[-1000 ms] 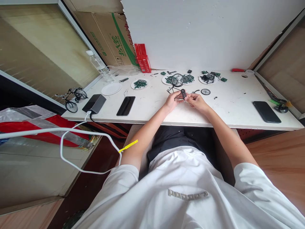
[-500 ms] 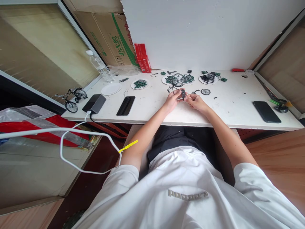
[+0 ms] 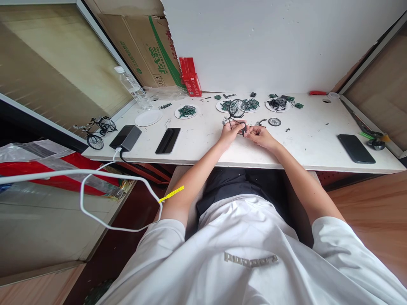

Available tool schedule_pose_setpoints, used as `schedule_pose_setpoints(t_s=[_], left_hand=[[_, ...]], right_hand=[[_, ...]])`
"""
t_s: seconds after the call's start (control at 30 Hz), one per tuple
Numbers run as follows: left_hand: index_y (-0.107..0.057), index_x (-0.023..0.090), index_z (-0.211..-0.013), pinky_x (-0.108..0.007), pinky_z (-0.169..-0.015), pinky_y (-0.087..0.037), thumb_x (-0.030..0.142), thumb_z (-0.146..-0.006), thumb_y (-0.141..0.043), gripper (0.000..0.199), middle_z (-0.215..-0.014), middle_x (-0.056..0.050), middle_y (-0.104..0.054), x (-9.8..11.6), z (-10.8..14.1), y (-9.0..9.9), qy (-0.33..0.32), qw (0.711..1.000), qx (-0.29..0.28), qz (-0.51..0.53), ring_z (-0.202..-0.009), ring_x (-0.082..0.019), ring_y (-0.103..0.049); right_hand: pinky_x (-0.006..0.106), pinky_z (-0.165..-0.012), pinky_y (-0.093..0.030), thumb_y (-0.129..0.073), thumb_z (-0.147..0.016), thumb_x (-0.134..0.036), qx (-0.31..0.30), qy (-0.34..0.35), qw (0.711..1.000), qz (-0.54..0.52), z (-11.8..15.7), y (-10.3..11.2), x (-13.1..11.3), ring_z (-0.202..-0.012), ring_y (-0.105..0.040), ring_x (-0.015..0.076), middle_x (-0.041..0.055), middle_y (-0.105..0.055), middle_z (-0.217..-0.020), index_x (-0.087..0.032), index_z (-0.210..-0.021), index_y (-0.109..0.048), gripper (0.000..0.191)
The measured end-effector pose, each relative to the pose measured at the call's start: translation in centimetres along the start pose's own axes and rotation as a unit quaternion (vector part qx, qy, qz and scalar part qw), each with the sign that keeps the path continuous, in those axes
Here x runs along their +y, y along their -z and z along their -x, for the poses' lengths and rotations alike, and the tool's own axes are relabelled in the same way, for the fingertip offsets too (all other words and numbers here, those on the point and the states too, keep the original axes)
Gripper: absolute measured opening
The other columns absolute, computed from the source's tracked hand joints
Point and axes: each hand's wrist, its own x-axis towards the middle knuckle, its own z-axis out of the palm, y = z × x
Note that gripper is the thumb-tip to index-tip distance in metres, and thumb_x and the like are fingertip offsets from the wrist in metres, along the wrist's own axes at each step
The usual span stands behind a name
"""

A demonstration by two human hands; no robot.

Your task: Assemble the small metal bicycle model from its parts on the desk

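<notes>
A partly built black miniature bicycle (image 3: 237, 109) is held over the front middle of the table, its spoked wheel pointing away from me. My left hand (image 3: 231, 132) is closed round its frame. Fingertips of my right hand (image 3: 261, 137) are pinched together against the frame's near end; whether a small part sits between them is hidden. Just beyond my right hand lie a small black bike part (image 3: 261, 123) and a loose spoked wheel (image 3: 274, 122). Behind the bicycle, a white plate (image 3: 219, 107) bears green and black pieces.
Another plate of black parts (image 3: 277, 104) stands right of centre, and one with green pieces (image 3: 187, 112) to the left. A whole miniature bicycle (image 3: 98, 130), a grey power bank (image 3: 126, 138) with cables, and a phone (image 3: 168, 140) are leftward. A second phone (image 3: 355, 148) lies right.
The miniature bicycle has tilted and shifted slightly towards me in my left hand. My right fingers have moved in closer against its near end.
</notes>
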Motion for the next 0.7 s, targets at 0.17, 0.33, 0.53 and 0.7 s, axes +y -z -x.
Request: schedule_pose_setpoints(t_s=[0.17, 0.33, 0.53, 0.7], left_hand=[[-0.079, 0.016, -0.1, -0.033, -0.085, -0.062, 0.033, -0.082, -0.096, 0.031, -0.087, -0.009, -0.085, 0.1, 0.0, -0.05, 0.001, 1.0, 0.0, -0.01, -0.092, -0.024, -0.083], [-0.08, 0.015, -0.101, -0.034, -0.083, -0.063, 0.035, -0.082, -0.095, 0.031, -0.09, -0.011, -0.086, -0.01, 0.0, 0.01, -0.006, 1.0, -0.002, -0.014, -0.092, -0.025, -0.084], [-0.079, 0.015, -0.1, -0.036, -0.089, -0.064, 0.033, -0.082, -0.095, 0.03, -0.091, -0.011, -0.086, 0.03, 0.16, 0.18, -0.002, 1.0, -0.007, -0.014, -0.095, -0.026, -0.084], [-0.08, 0.017, -0.101, -0.037, -0.088, -0.065, 0.033, -0.078, -0.096, 0.033, -0.092, -0.01, -0.086, -0.09, 0.21, 0.47, -0.026, 0.999, -0.037, -0.016, -0.094, -0.027, -0.084]], right_hand=[[0.03, -0.054, -0.023, -0.086, -0.087, -0.072, -0.001, 0.006, 1.0, 0.007, 0.06, -0.03, -0.13, -0.055, -0.028, 0.0091, -0.0106, -0.033, -0.059, -0.022, -0.085, -0.064, 0.055], [0.03, -0.055, -0.022, -0.088, -0.084, -0.072, 0.002, 0.006, 1.0, 0.002, 0.07, -0.15, -0.22, -0.055, -0.028, 0.0089, -0.0108, -0.033, -0.059, -0.022, -0.083, -0.063, 0.056], [0.031, -0.057, -0.022, -0.086, -0.087, -0.073, -0.003, 0.018, 1.0, 0.014, 0.02, -0.08, -0.07, -0.056, -0.027, 0.0093, -0.0106, -0.034, -0.059, -0.022, -0.084, -0.062, 0.056], [0.031, -0.058, -0.022, -0.084, -0.088, -0.071, -0.007, 0.023, 1.0, 0.019, -0.04, 0.03, 0.05, -0.056, -0.028, 0.0093, -0.0105, -0.034, -0.059, -0.022, -0.085, -0.062, 0.055]])
